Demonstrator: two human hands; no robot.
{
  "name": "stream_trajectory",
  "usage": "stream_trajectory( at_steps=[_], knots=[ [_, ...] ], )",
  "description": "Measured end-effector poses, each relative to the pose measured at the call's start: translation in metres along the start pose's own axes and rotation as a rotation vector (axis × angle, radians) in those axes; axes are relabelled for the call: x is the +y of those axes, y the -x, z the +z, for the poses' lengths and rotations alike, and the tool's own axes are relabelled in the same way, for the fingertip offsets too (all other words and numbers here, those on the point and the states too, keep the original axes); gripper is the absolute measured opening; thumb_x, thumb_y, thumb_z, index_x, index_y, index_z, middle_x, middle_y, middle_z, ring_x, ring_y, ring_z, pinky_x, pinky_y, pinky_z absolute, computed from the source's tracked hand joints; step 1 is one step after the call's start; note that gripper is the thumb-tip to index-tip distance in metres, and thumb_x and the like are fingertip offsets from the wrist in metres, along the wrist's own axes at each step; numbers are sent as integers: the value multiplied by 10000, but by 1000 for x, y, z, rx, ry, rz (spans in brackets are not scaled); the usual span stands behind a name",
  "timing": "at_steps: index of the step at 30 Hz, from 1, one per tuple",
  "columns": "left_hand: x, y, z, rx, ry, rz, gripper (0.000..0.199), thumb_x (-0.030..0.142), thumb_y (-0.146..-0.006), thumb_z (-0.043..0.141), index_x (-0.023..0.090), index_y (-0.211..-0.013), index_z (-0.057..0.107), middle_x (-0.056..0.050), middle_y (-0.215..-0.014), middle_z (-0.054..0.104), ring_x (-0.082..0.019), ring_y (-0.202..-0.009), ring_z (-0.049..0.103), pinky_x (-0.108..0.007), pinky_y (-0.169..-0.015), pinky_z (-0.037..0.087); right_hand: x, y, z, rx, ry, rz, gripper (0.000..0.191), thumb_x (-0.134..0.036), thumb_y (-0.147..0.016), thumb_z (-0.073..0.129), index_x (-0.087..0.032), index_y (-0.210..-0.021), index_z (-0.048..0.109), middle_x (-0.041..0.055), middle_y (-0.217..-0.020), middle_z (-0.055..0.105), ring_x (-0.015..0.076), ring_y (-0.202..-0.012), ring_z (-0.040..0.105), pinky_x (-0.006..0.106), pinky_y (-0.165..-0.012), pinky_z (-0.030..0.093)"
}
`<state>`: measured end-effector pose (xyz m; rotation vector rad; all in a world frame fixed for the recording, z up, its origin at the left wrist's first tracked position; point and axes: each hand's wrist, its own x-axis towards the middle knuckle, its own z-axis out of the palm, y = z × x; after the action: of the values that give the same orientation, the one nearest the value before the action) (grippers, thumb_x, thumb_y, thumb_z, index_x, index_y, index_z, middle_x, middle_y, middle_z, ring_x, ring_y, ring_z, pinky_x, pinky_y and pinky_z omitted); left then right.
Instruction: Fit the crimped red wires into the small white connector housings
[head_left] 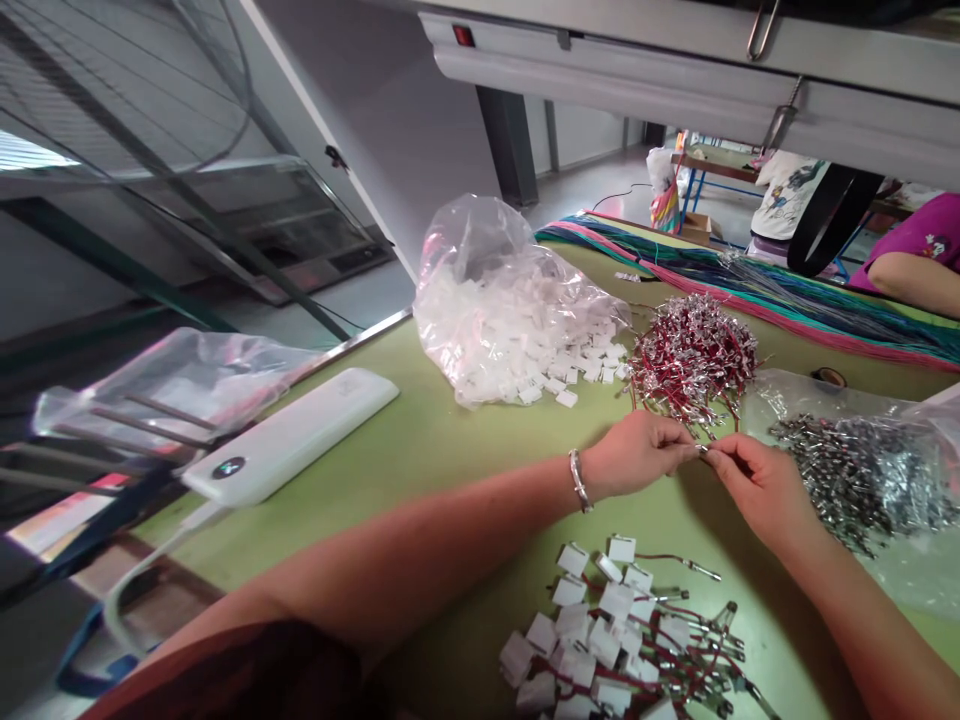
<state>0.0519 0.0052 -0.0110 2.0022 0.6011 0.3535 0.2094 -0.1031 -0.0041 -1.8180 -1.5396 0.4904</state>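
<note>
Just short of the red wires, left hand and right hand meet, both pinching 1 metal bit; its long axis is unclear.

Power bank: white, with a dark round display at its near end
Cable: white, running from the power bank's near end
Plastic bag: clear, just beyond the power bank
Multicoloured wires: farther back, well right of the power bank
Purple sleeve: a co-worker's, far right of the power bank

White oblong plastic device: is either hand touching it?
No: left hand and right hand meet by the red wire pile, apart from the device.
</note>
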Motion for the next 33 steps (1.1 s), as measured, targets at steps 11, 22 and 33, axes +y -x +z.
stream_trajectory(
  at_steps=[11,22,33],
  knots=[
    [1,7,3,-62,-671,380,214,211,-912,455,196,-883,666,-15,-828,685,-142,-764,602,-260,-654,427,-7,-3,-12,-392,-206,328,295,-423,-825,469,-215,-623,526,-30,-476,539,89,-355,374,222,-380,279],
    [17,14,-3,-306,-507,166,450,401,-875,544,145,-505,568,19,-463,470,-71,-446,347,-234,-486,297,32,-17,-21,-212,534,64,150,-338,-819,558,-221,-791,647,44,-824,625,182,-693,570,279,-590,357],
    [0,-6,2,-15,-783,352,284,104,-861,463,169,-1113,576,-57,-856,644,-197,-822,566,-337,-753,421,6,-11,5,-86,436,-109,180,-262,-879,463,-198,-851,628,52,-842,617,185,-751,561,285,-642,388]
  ],
)
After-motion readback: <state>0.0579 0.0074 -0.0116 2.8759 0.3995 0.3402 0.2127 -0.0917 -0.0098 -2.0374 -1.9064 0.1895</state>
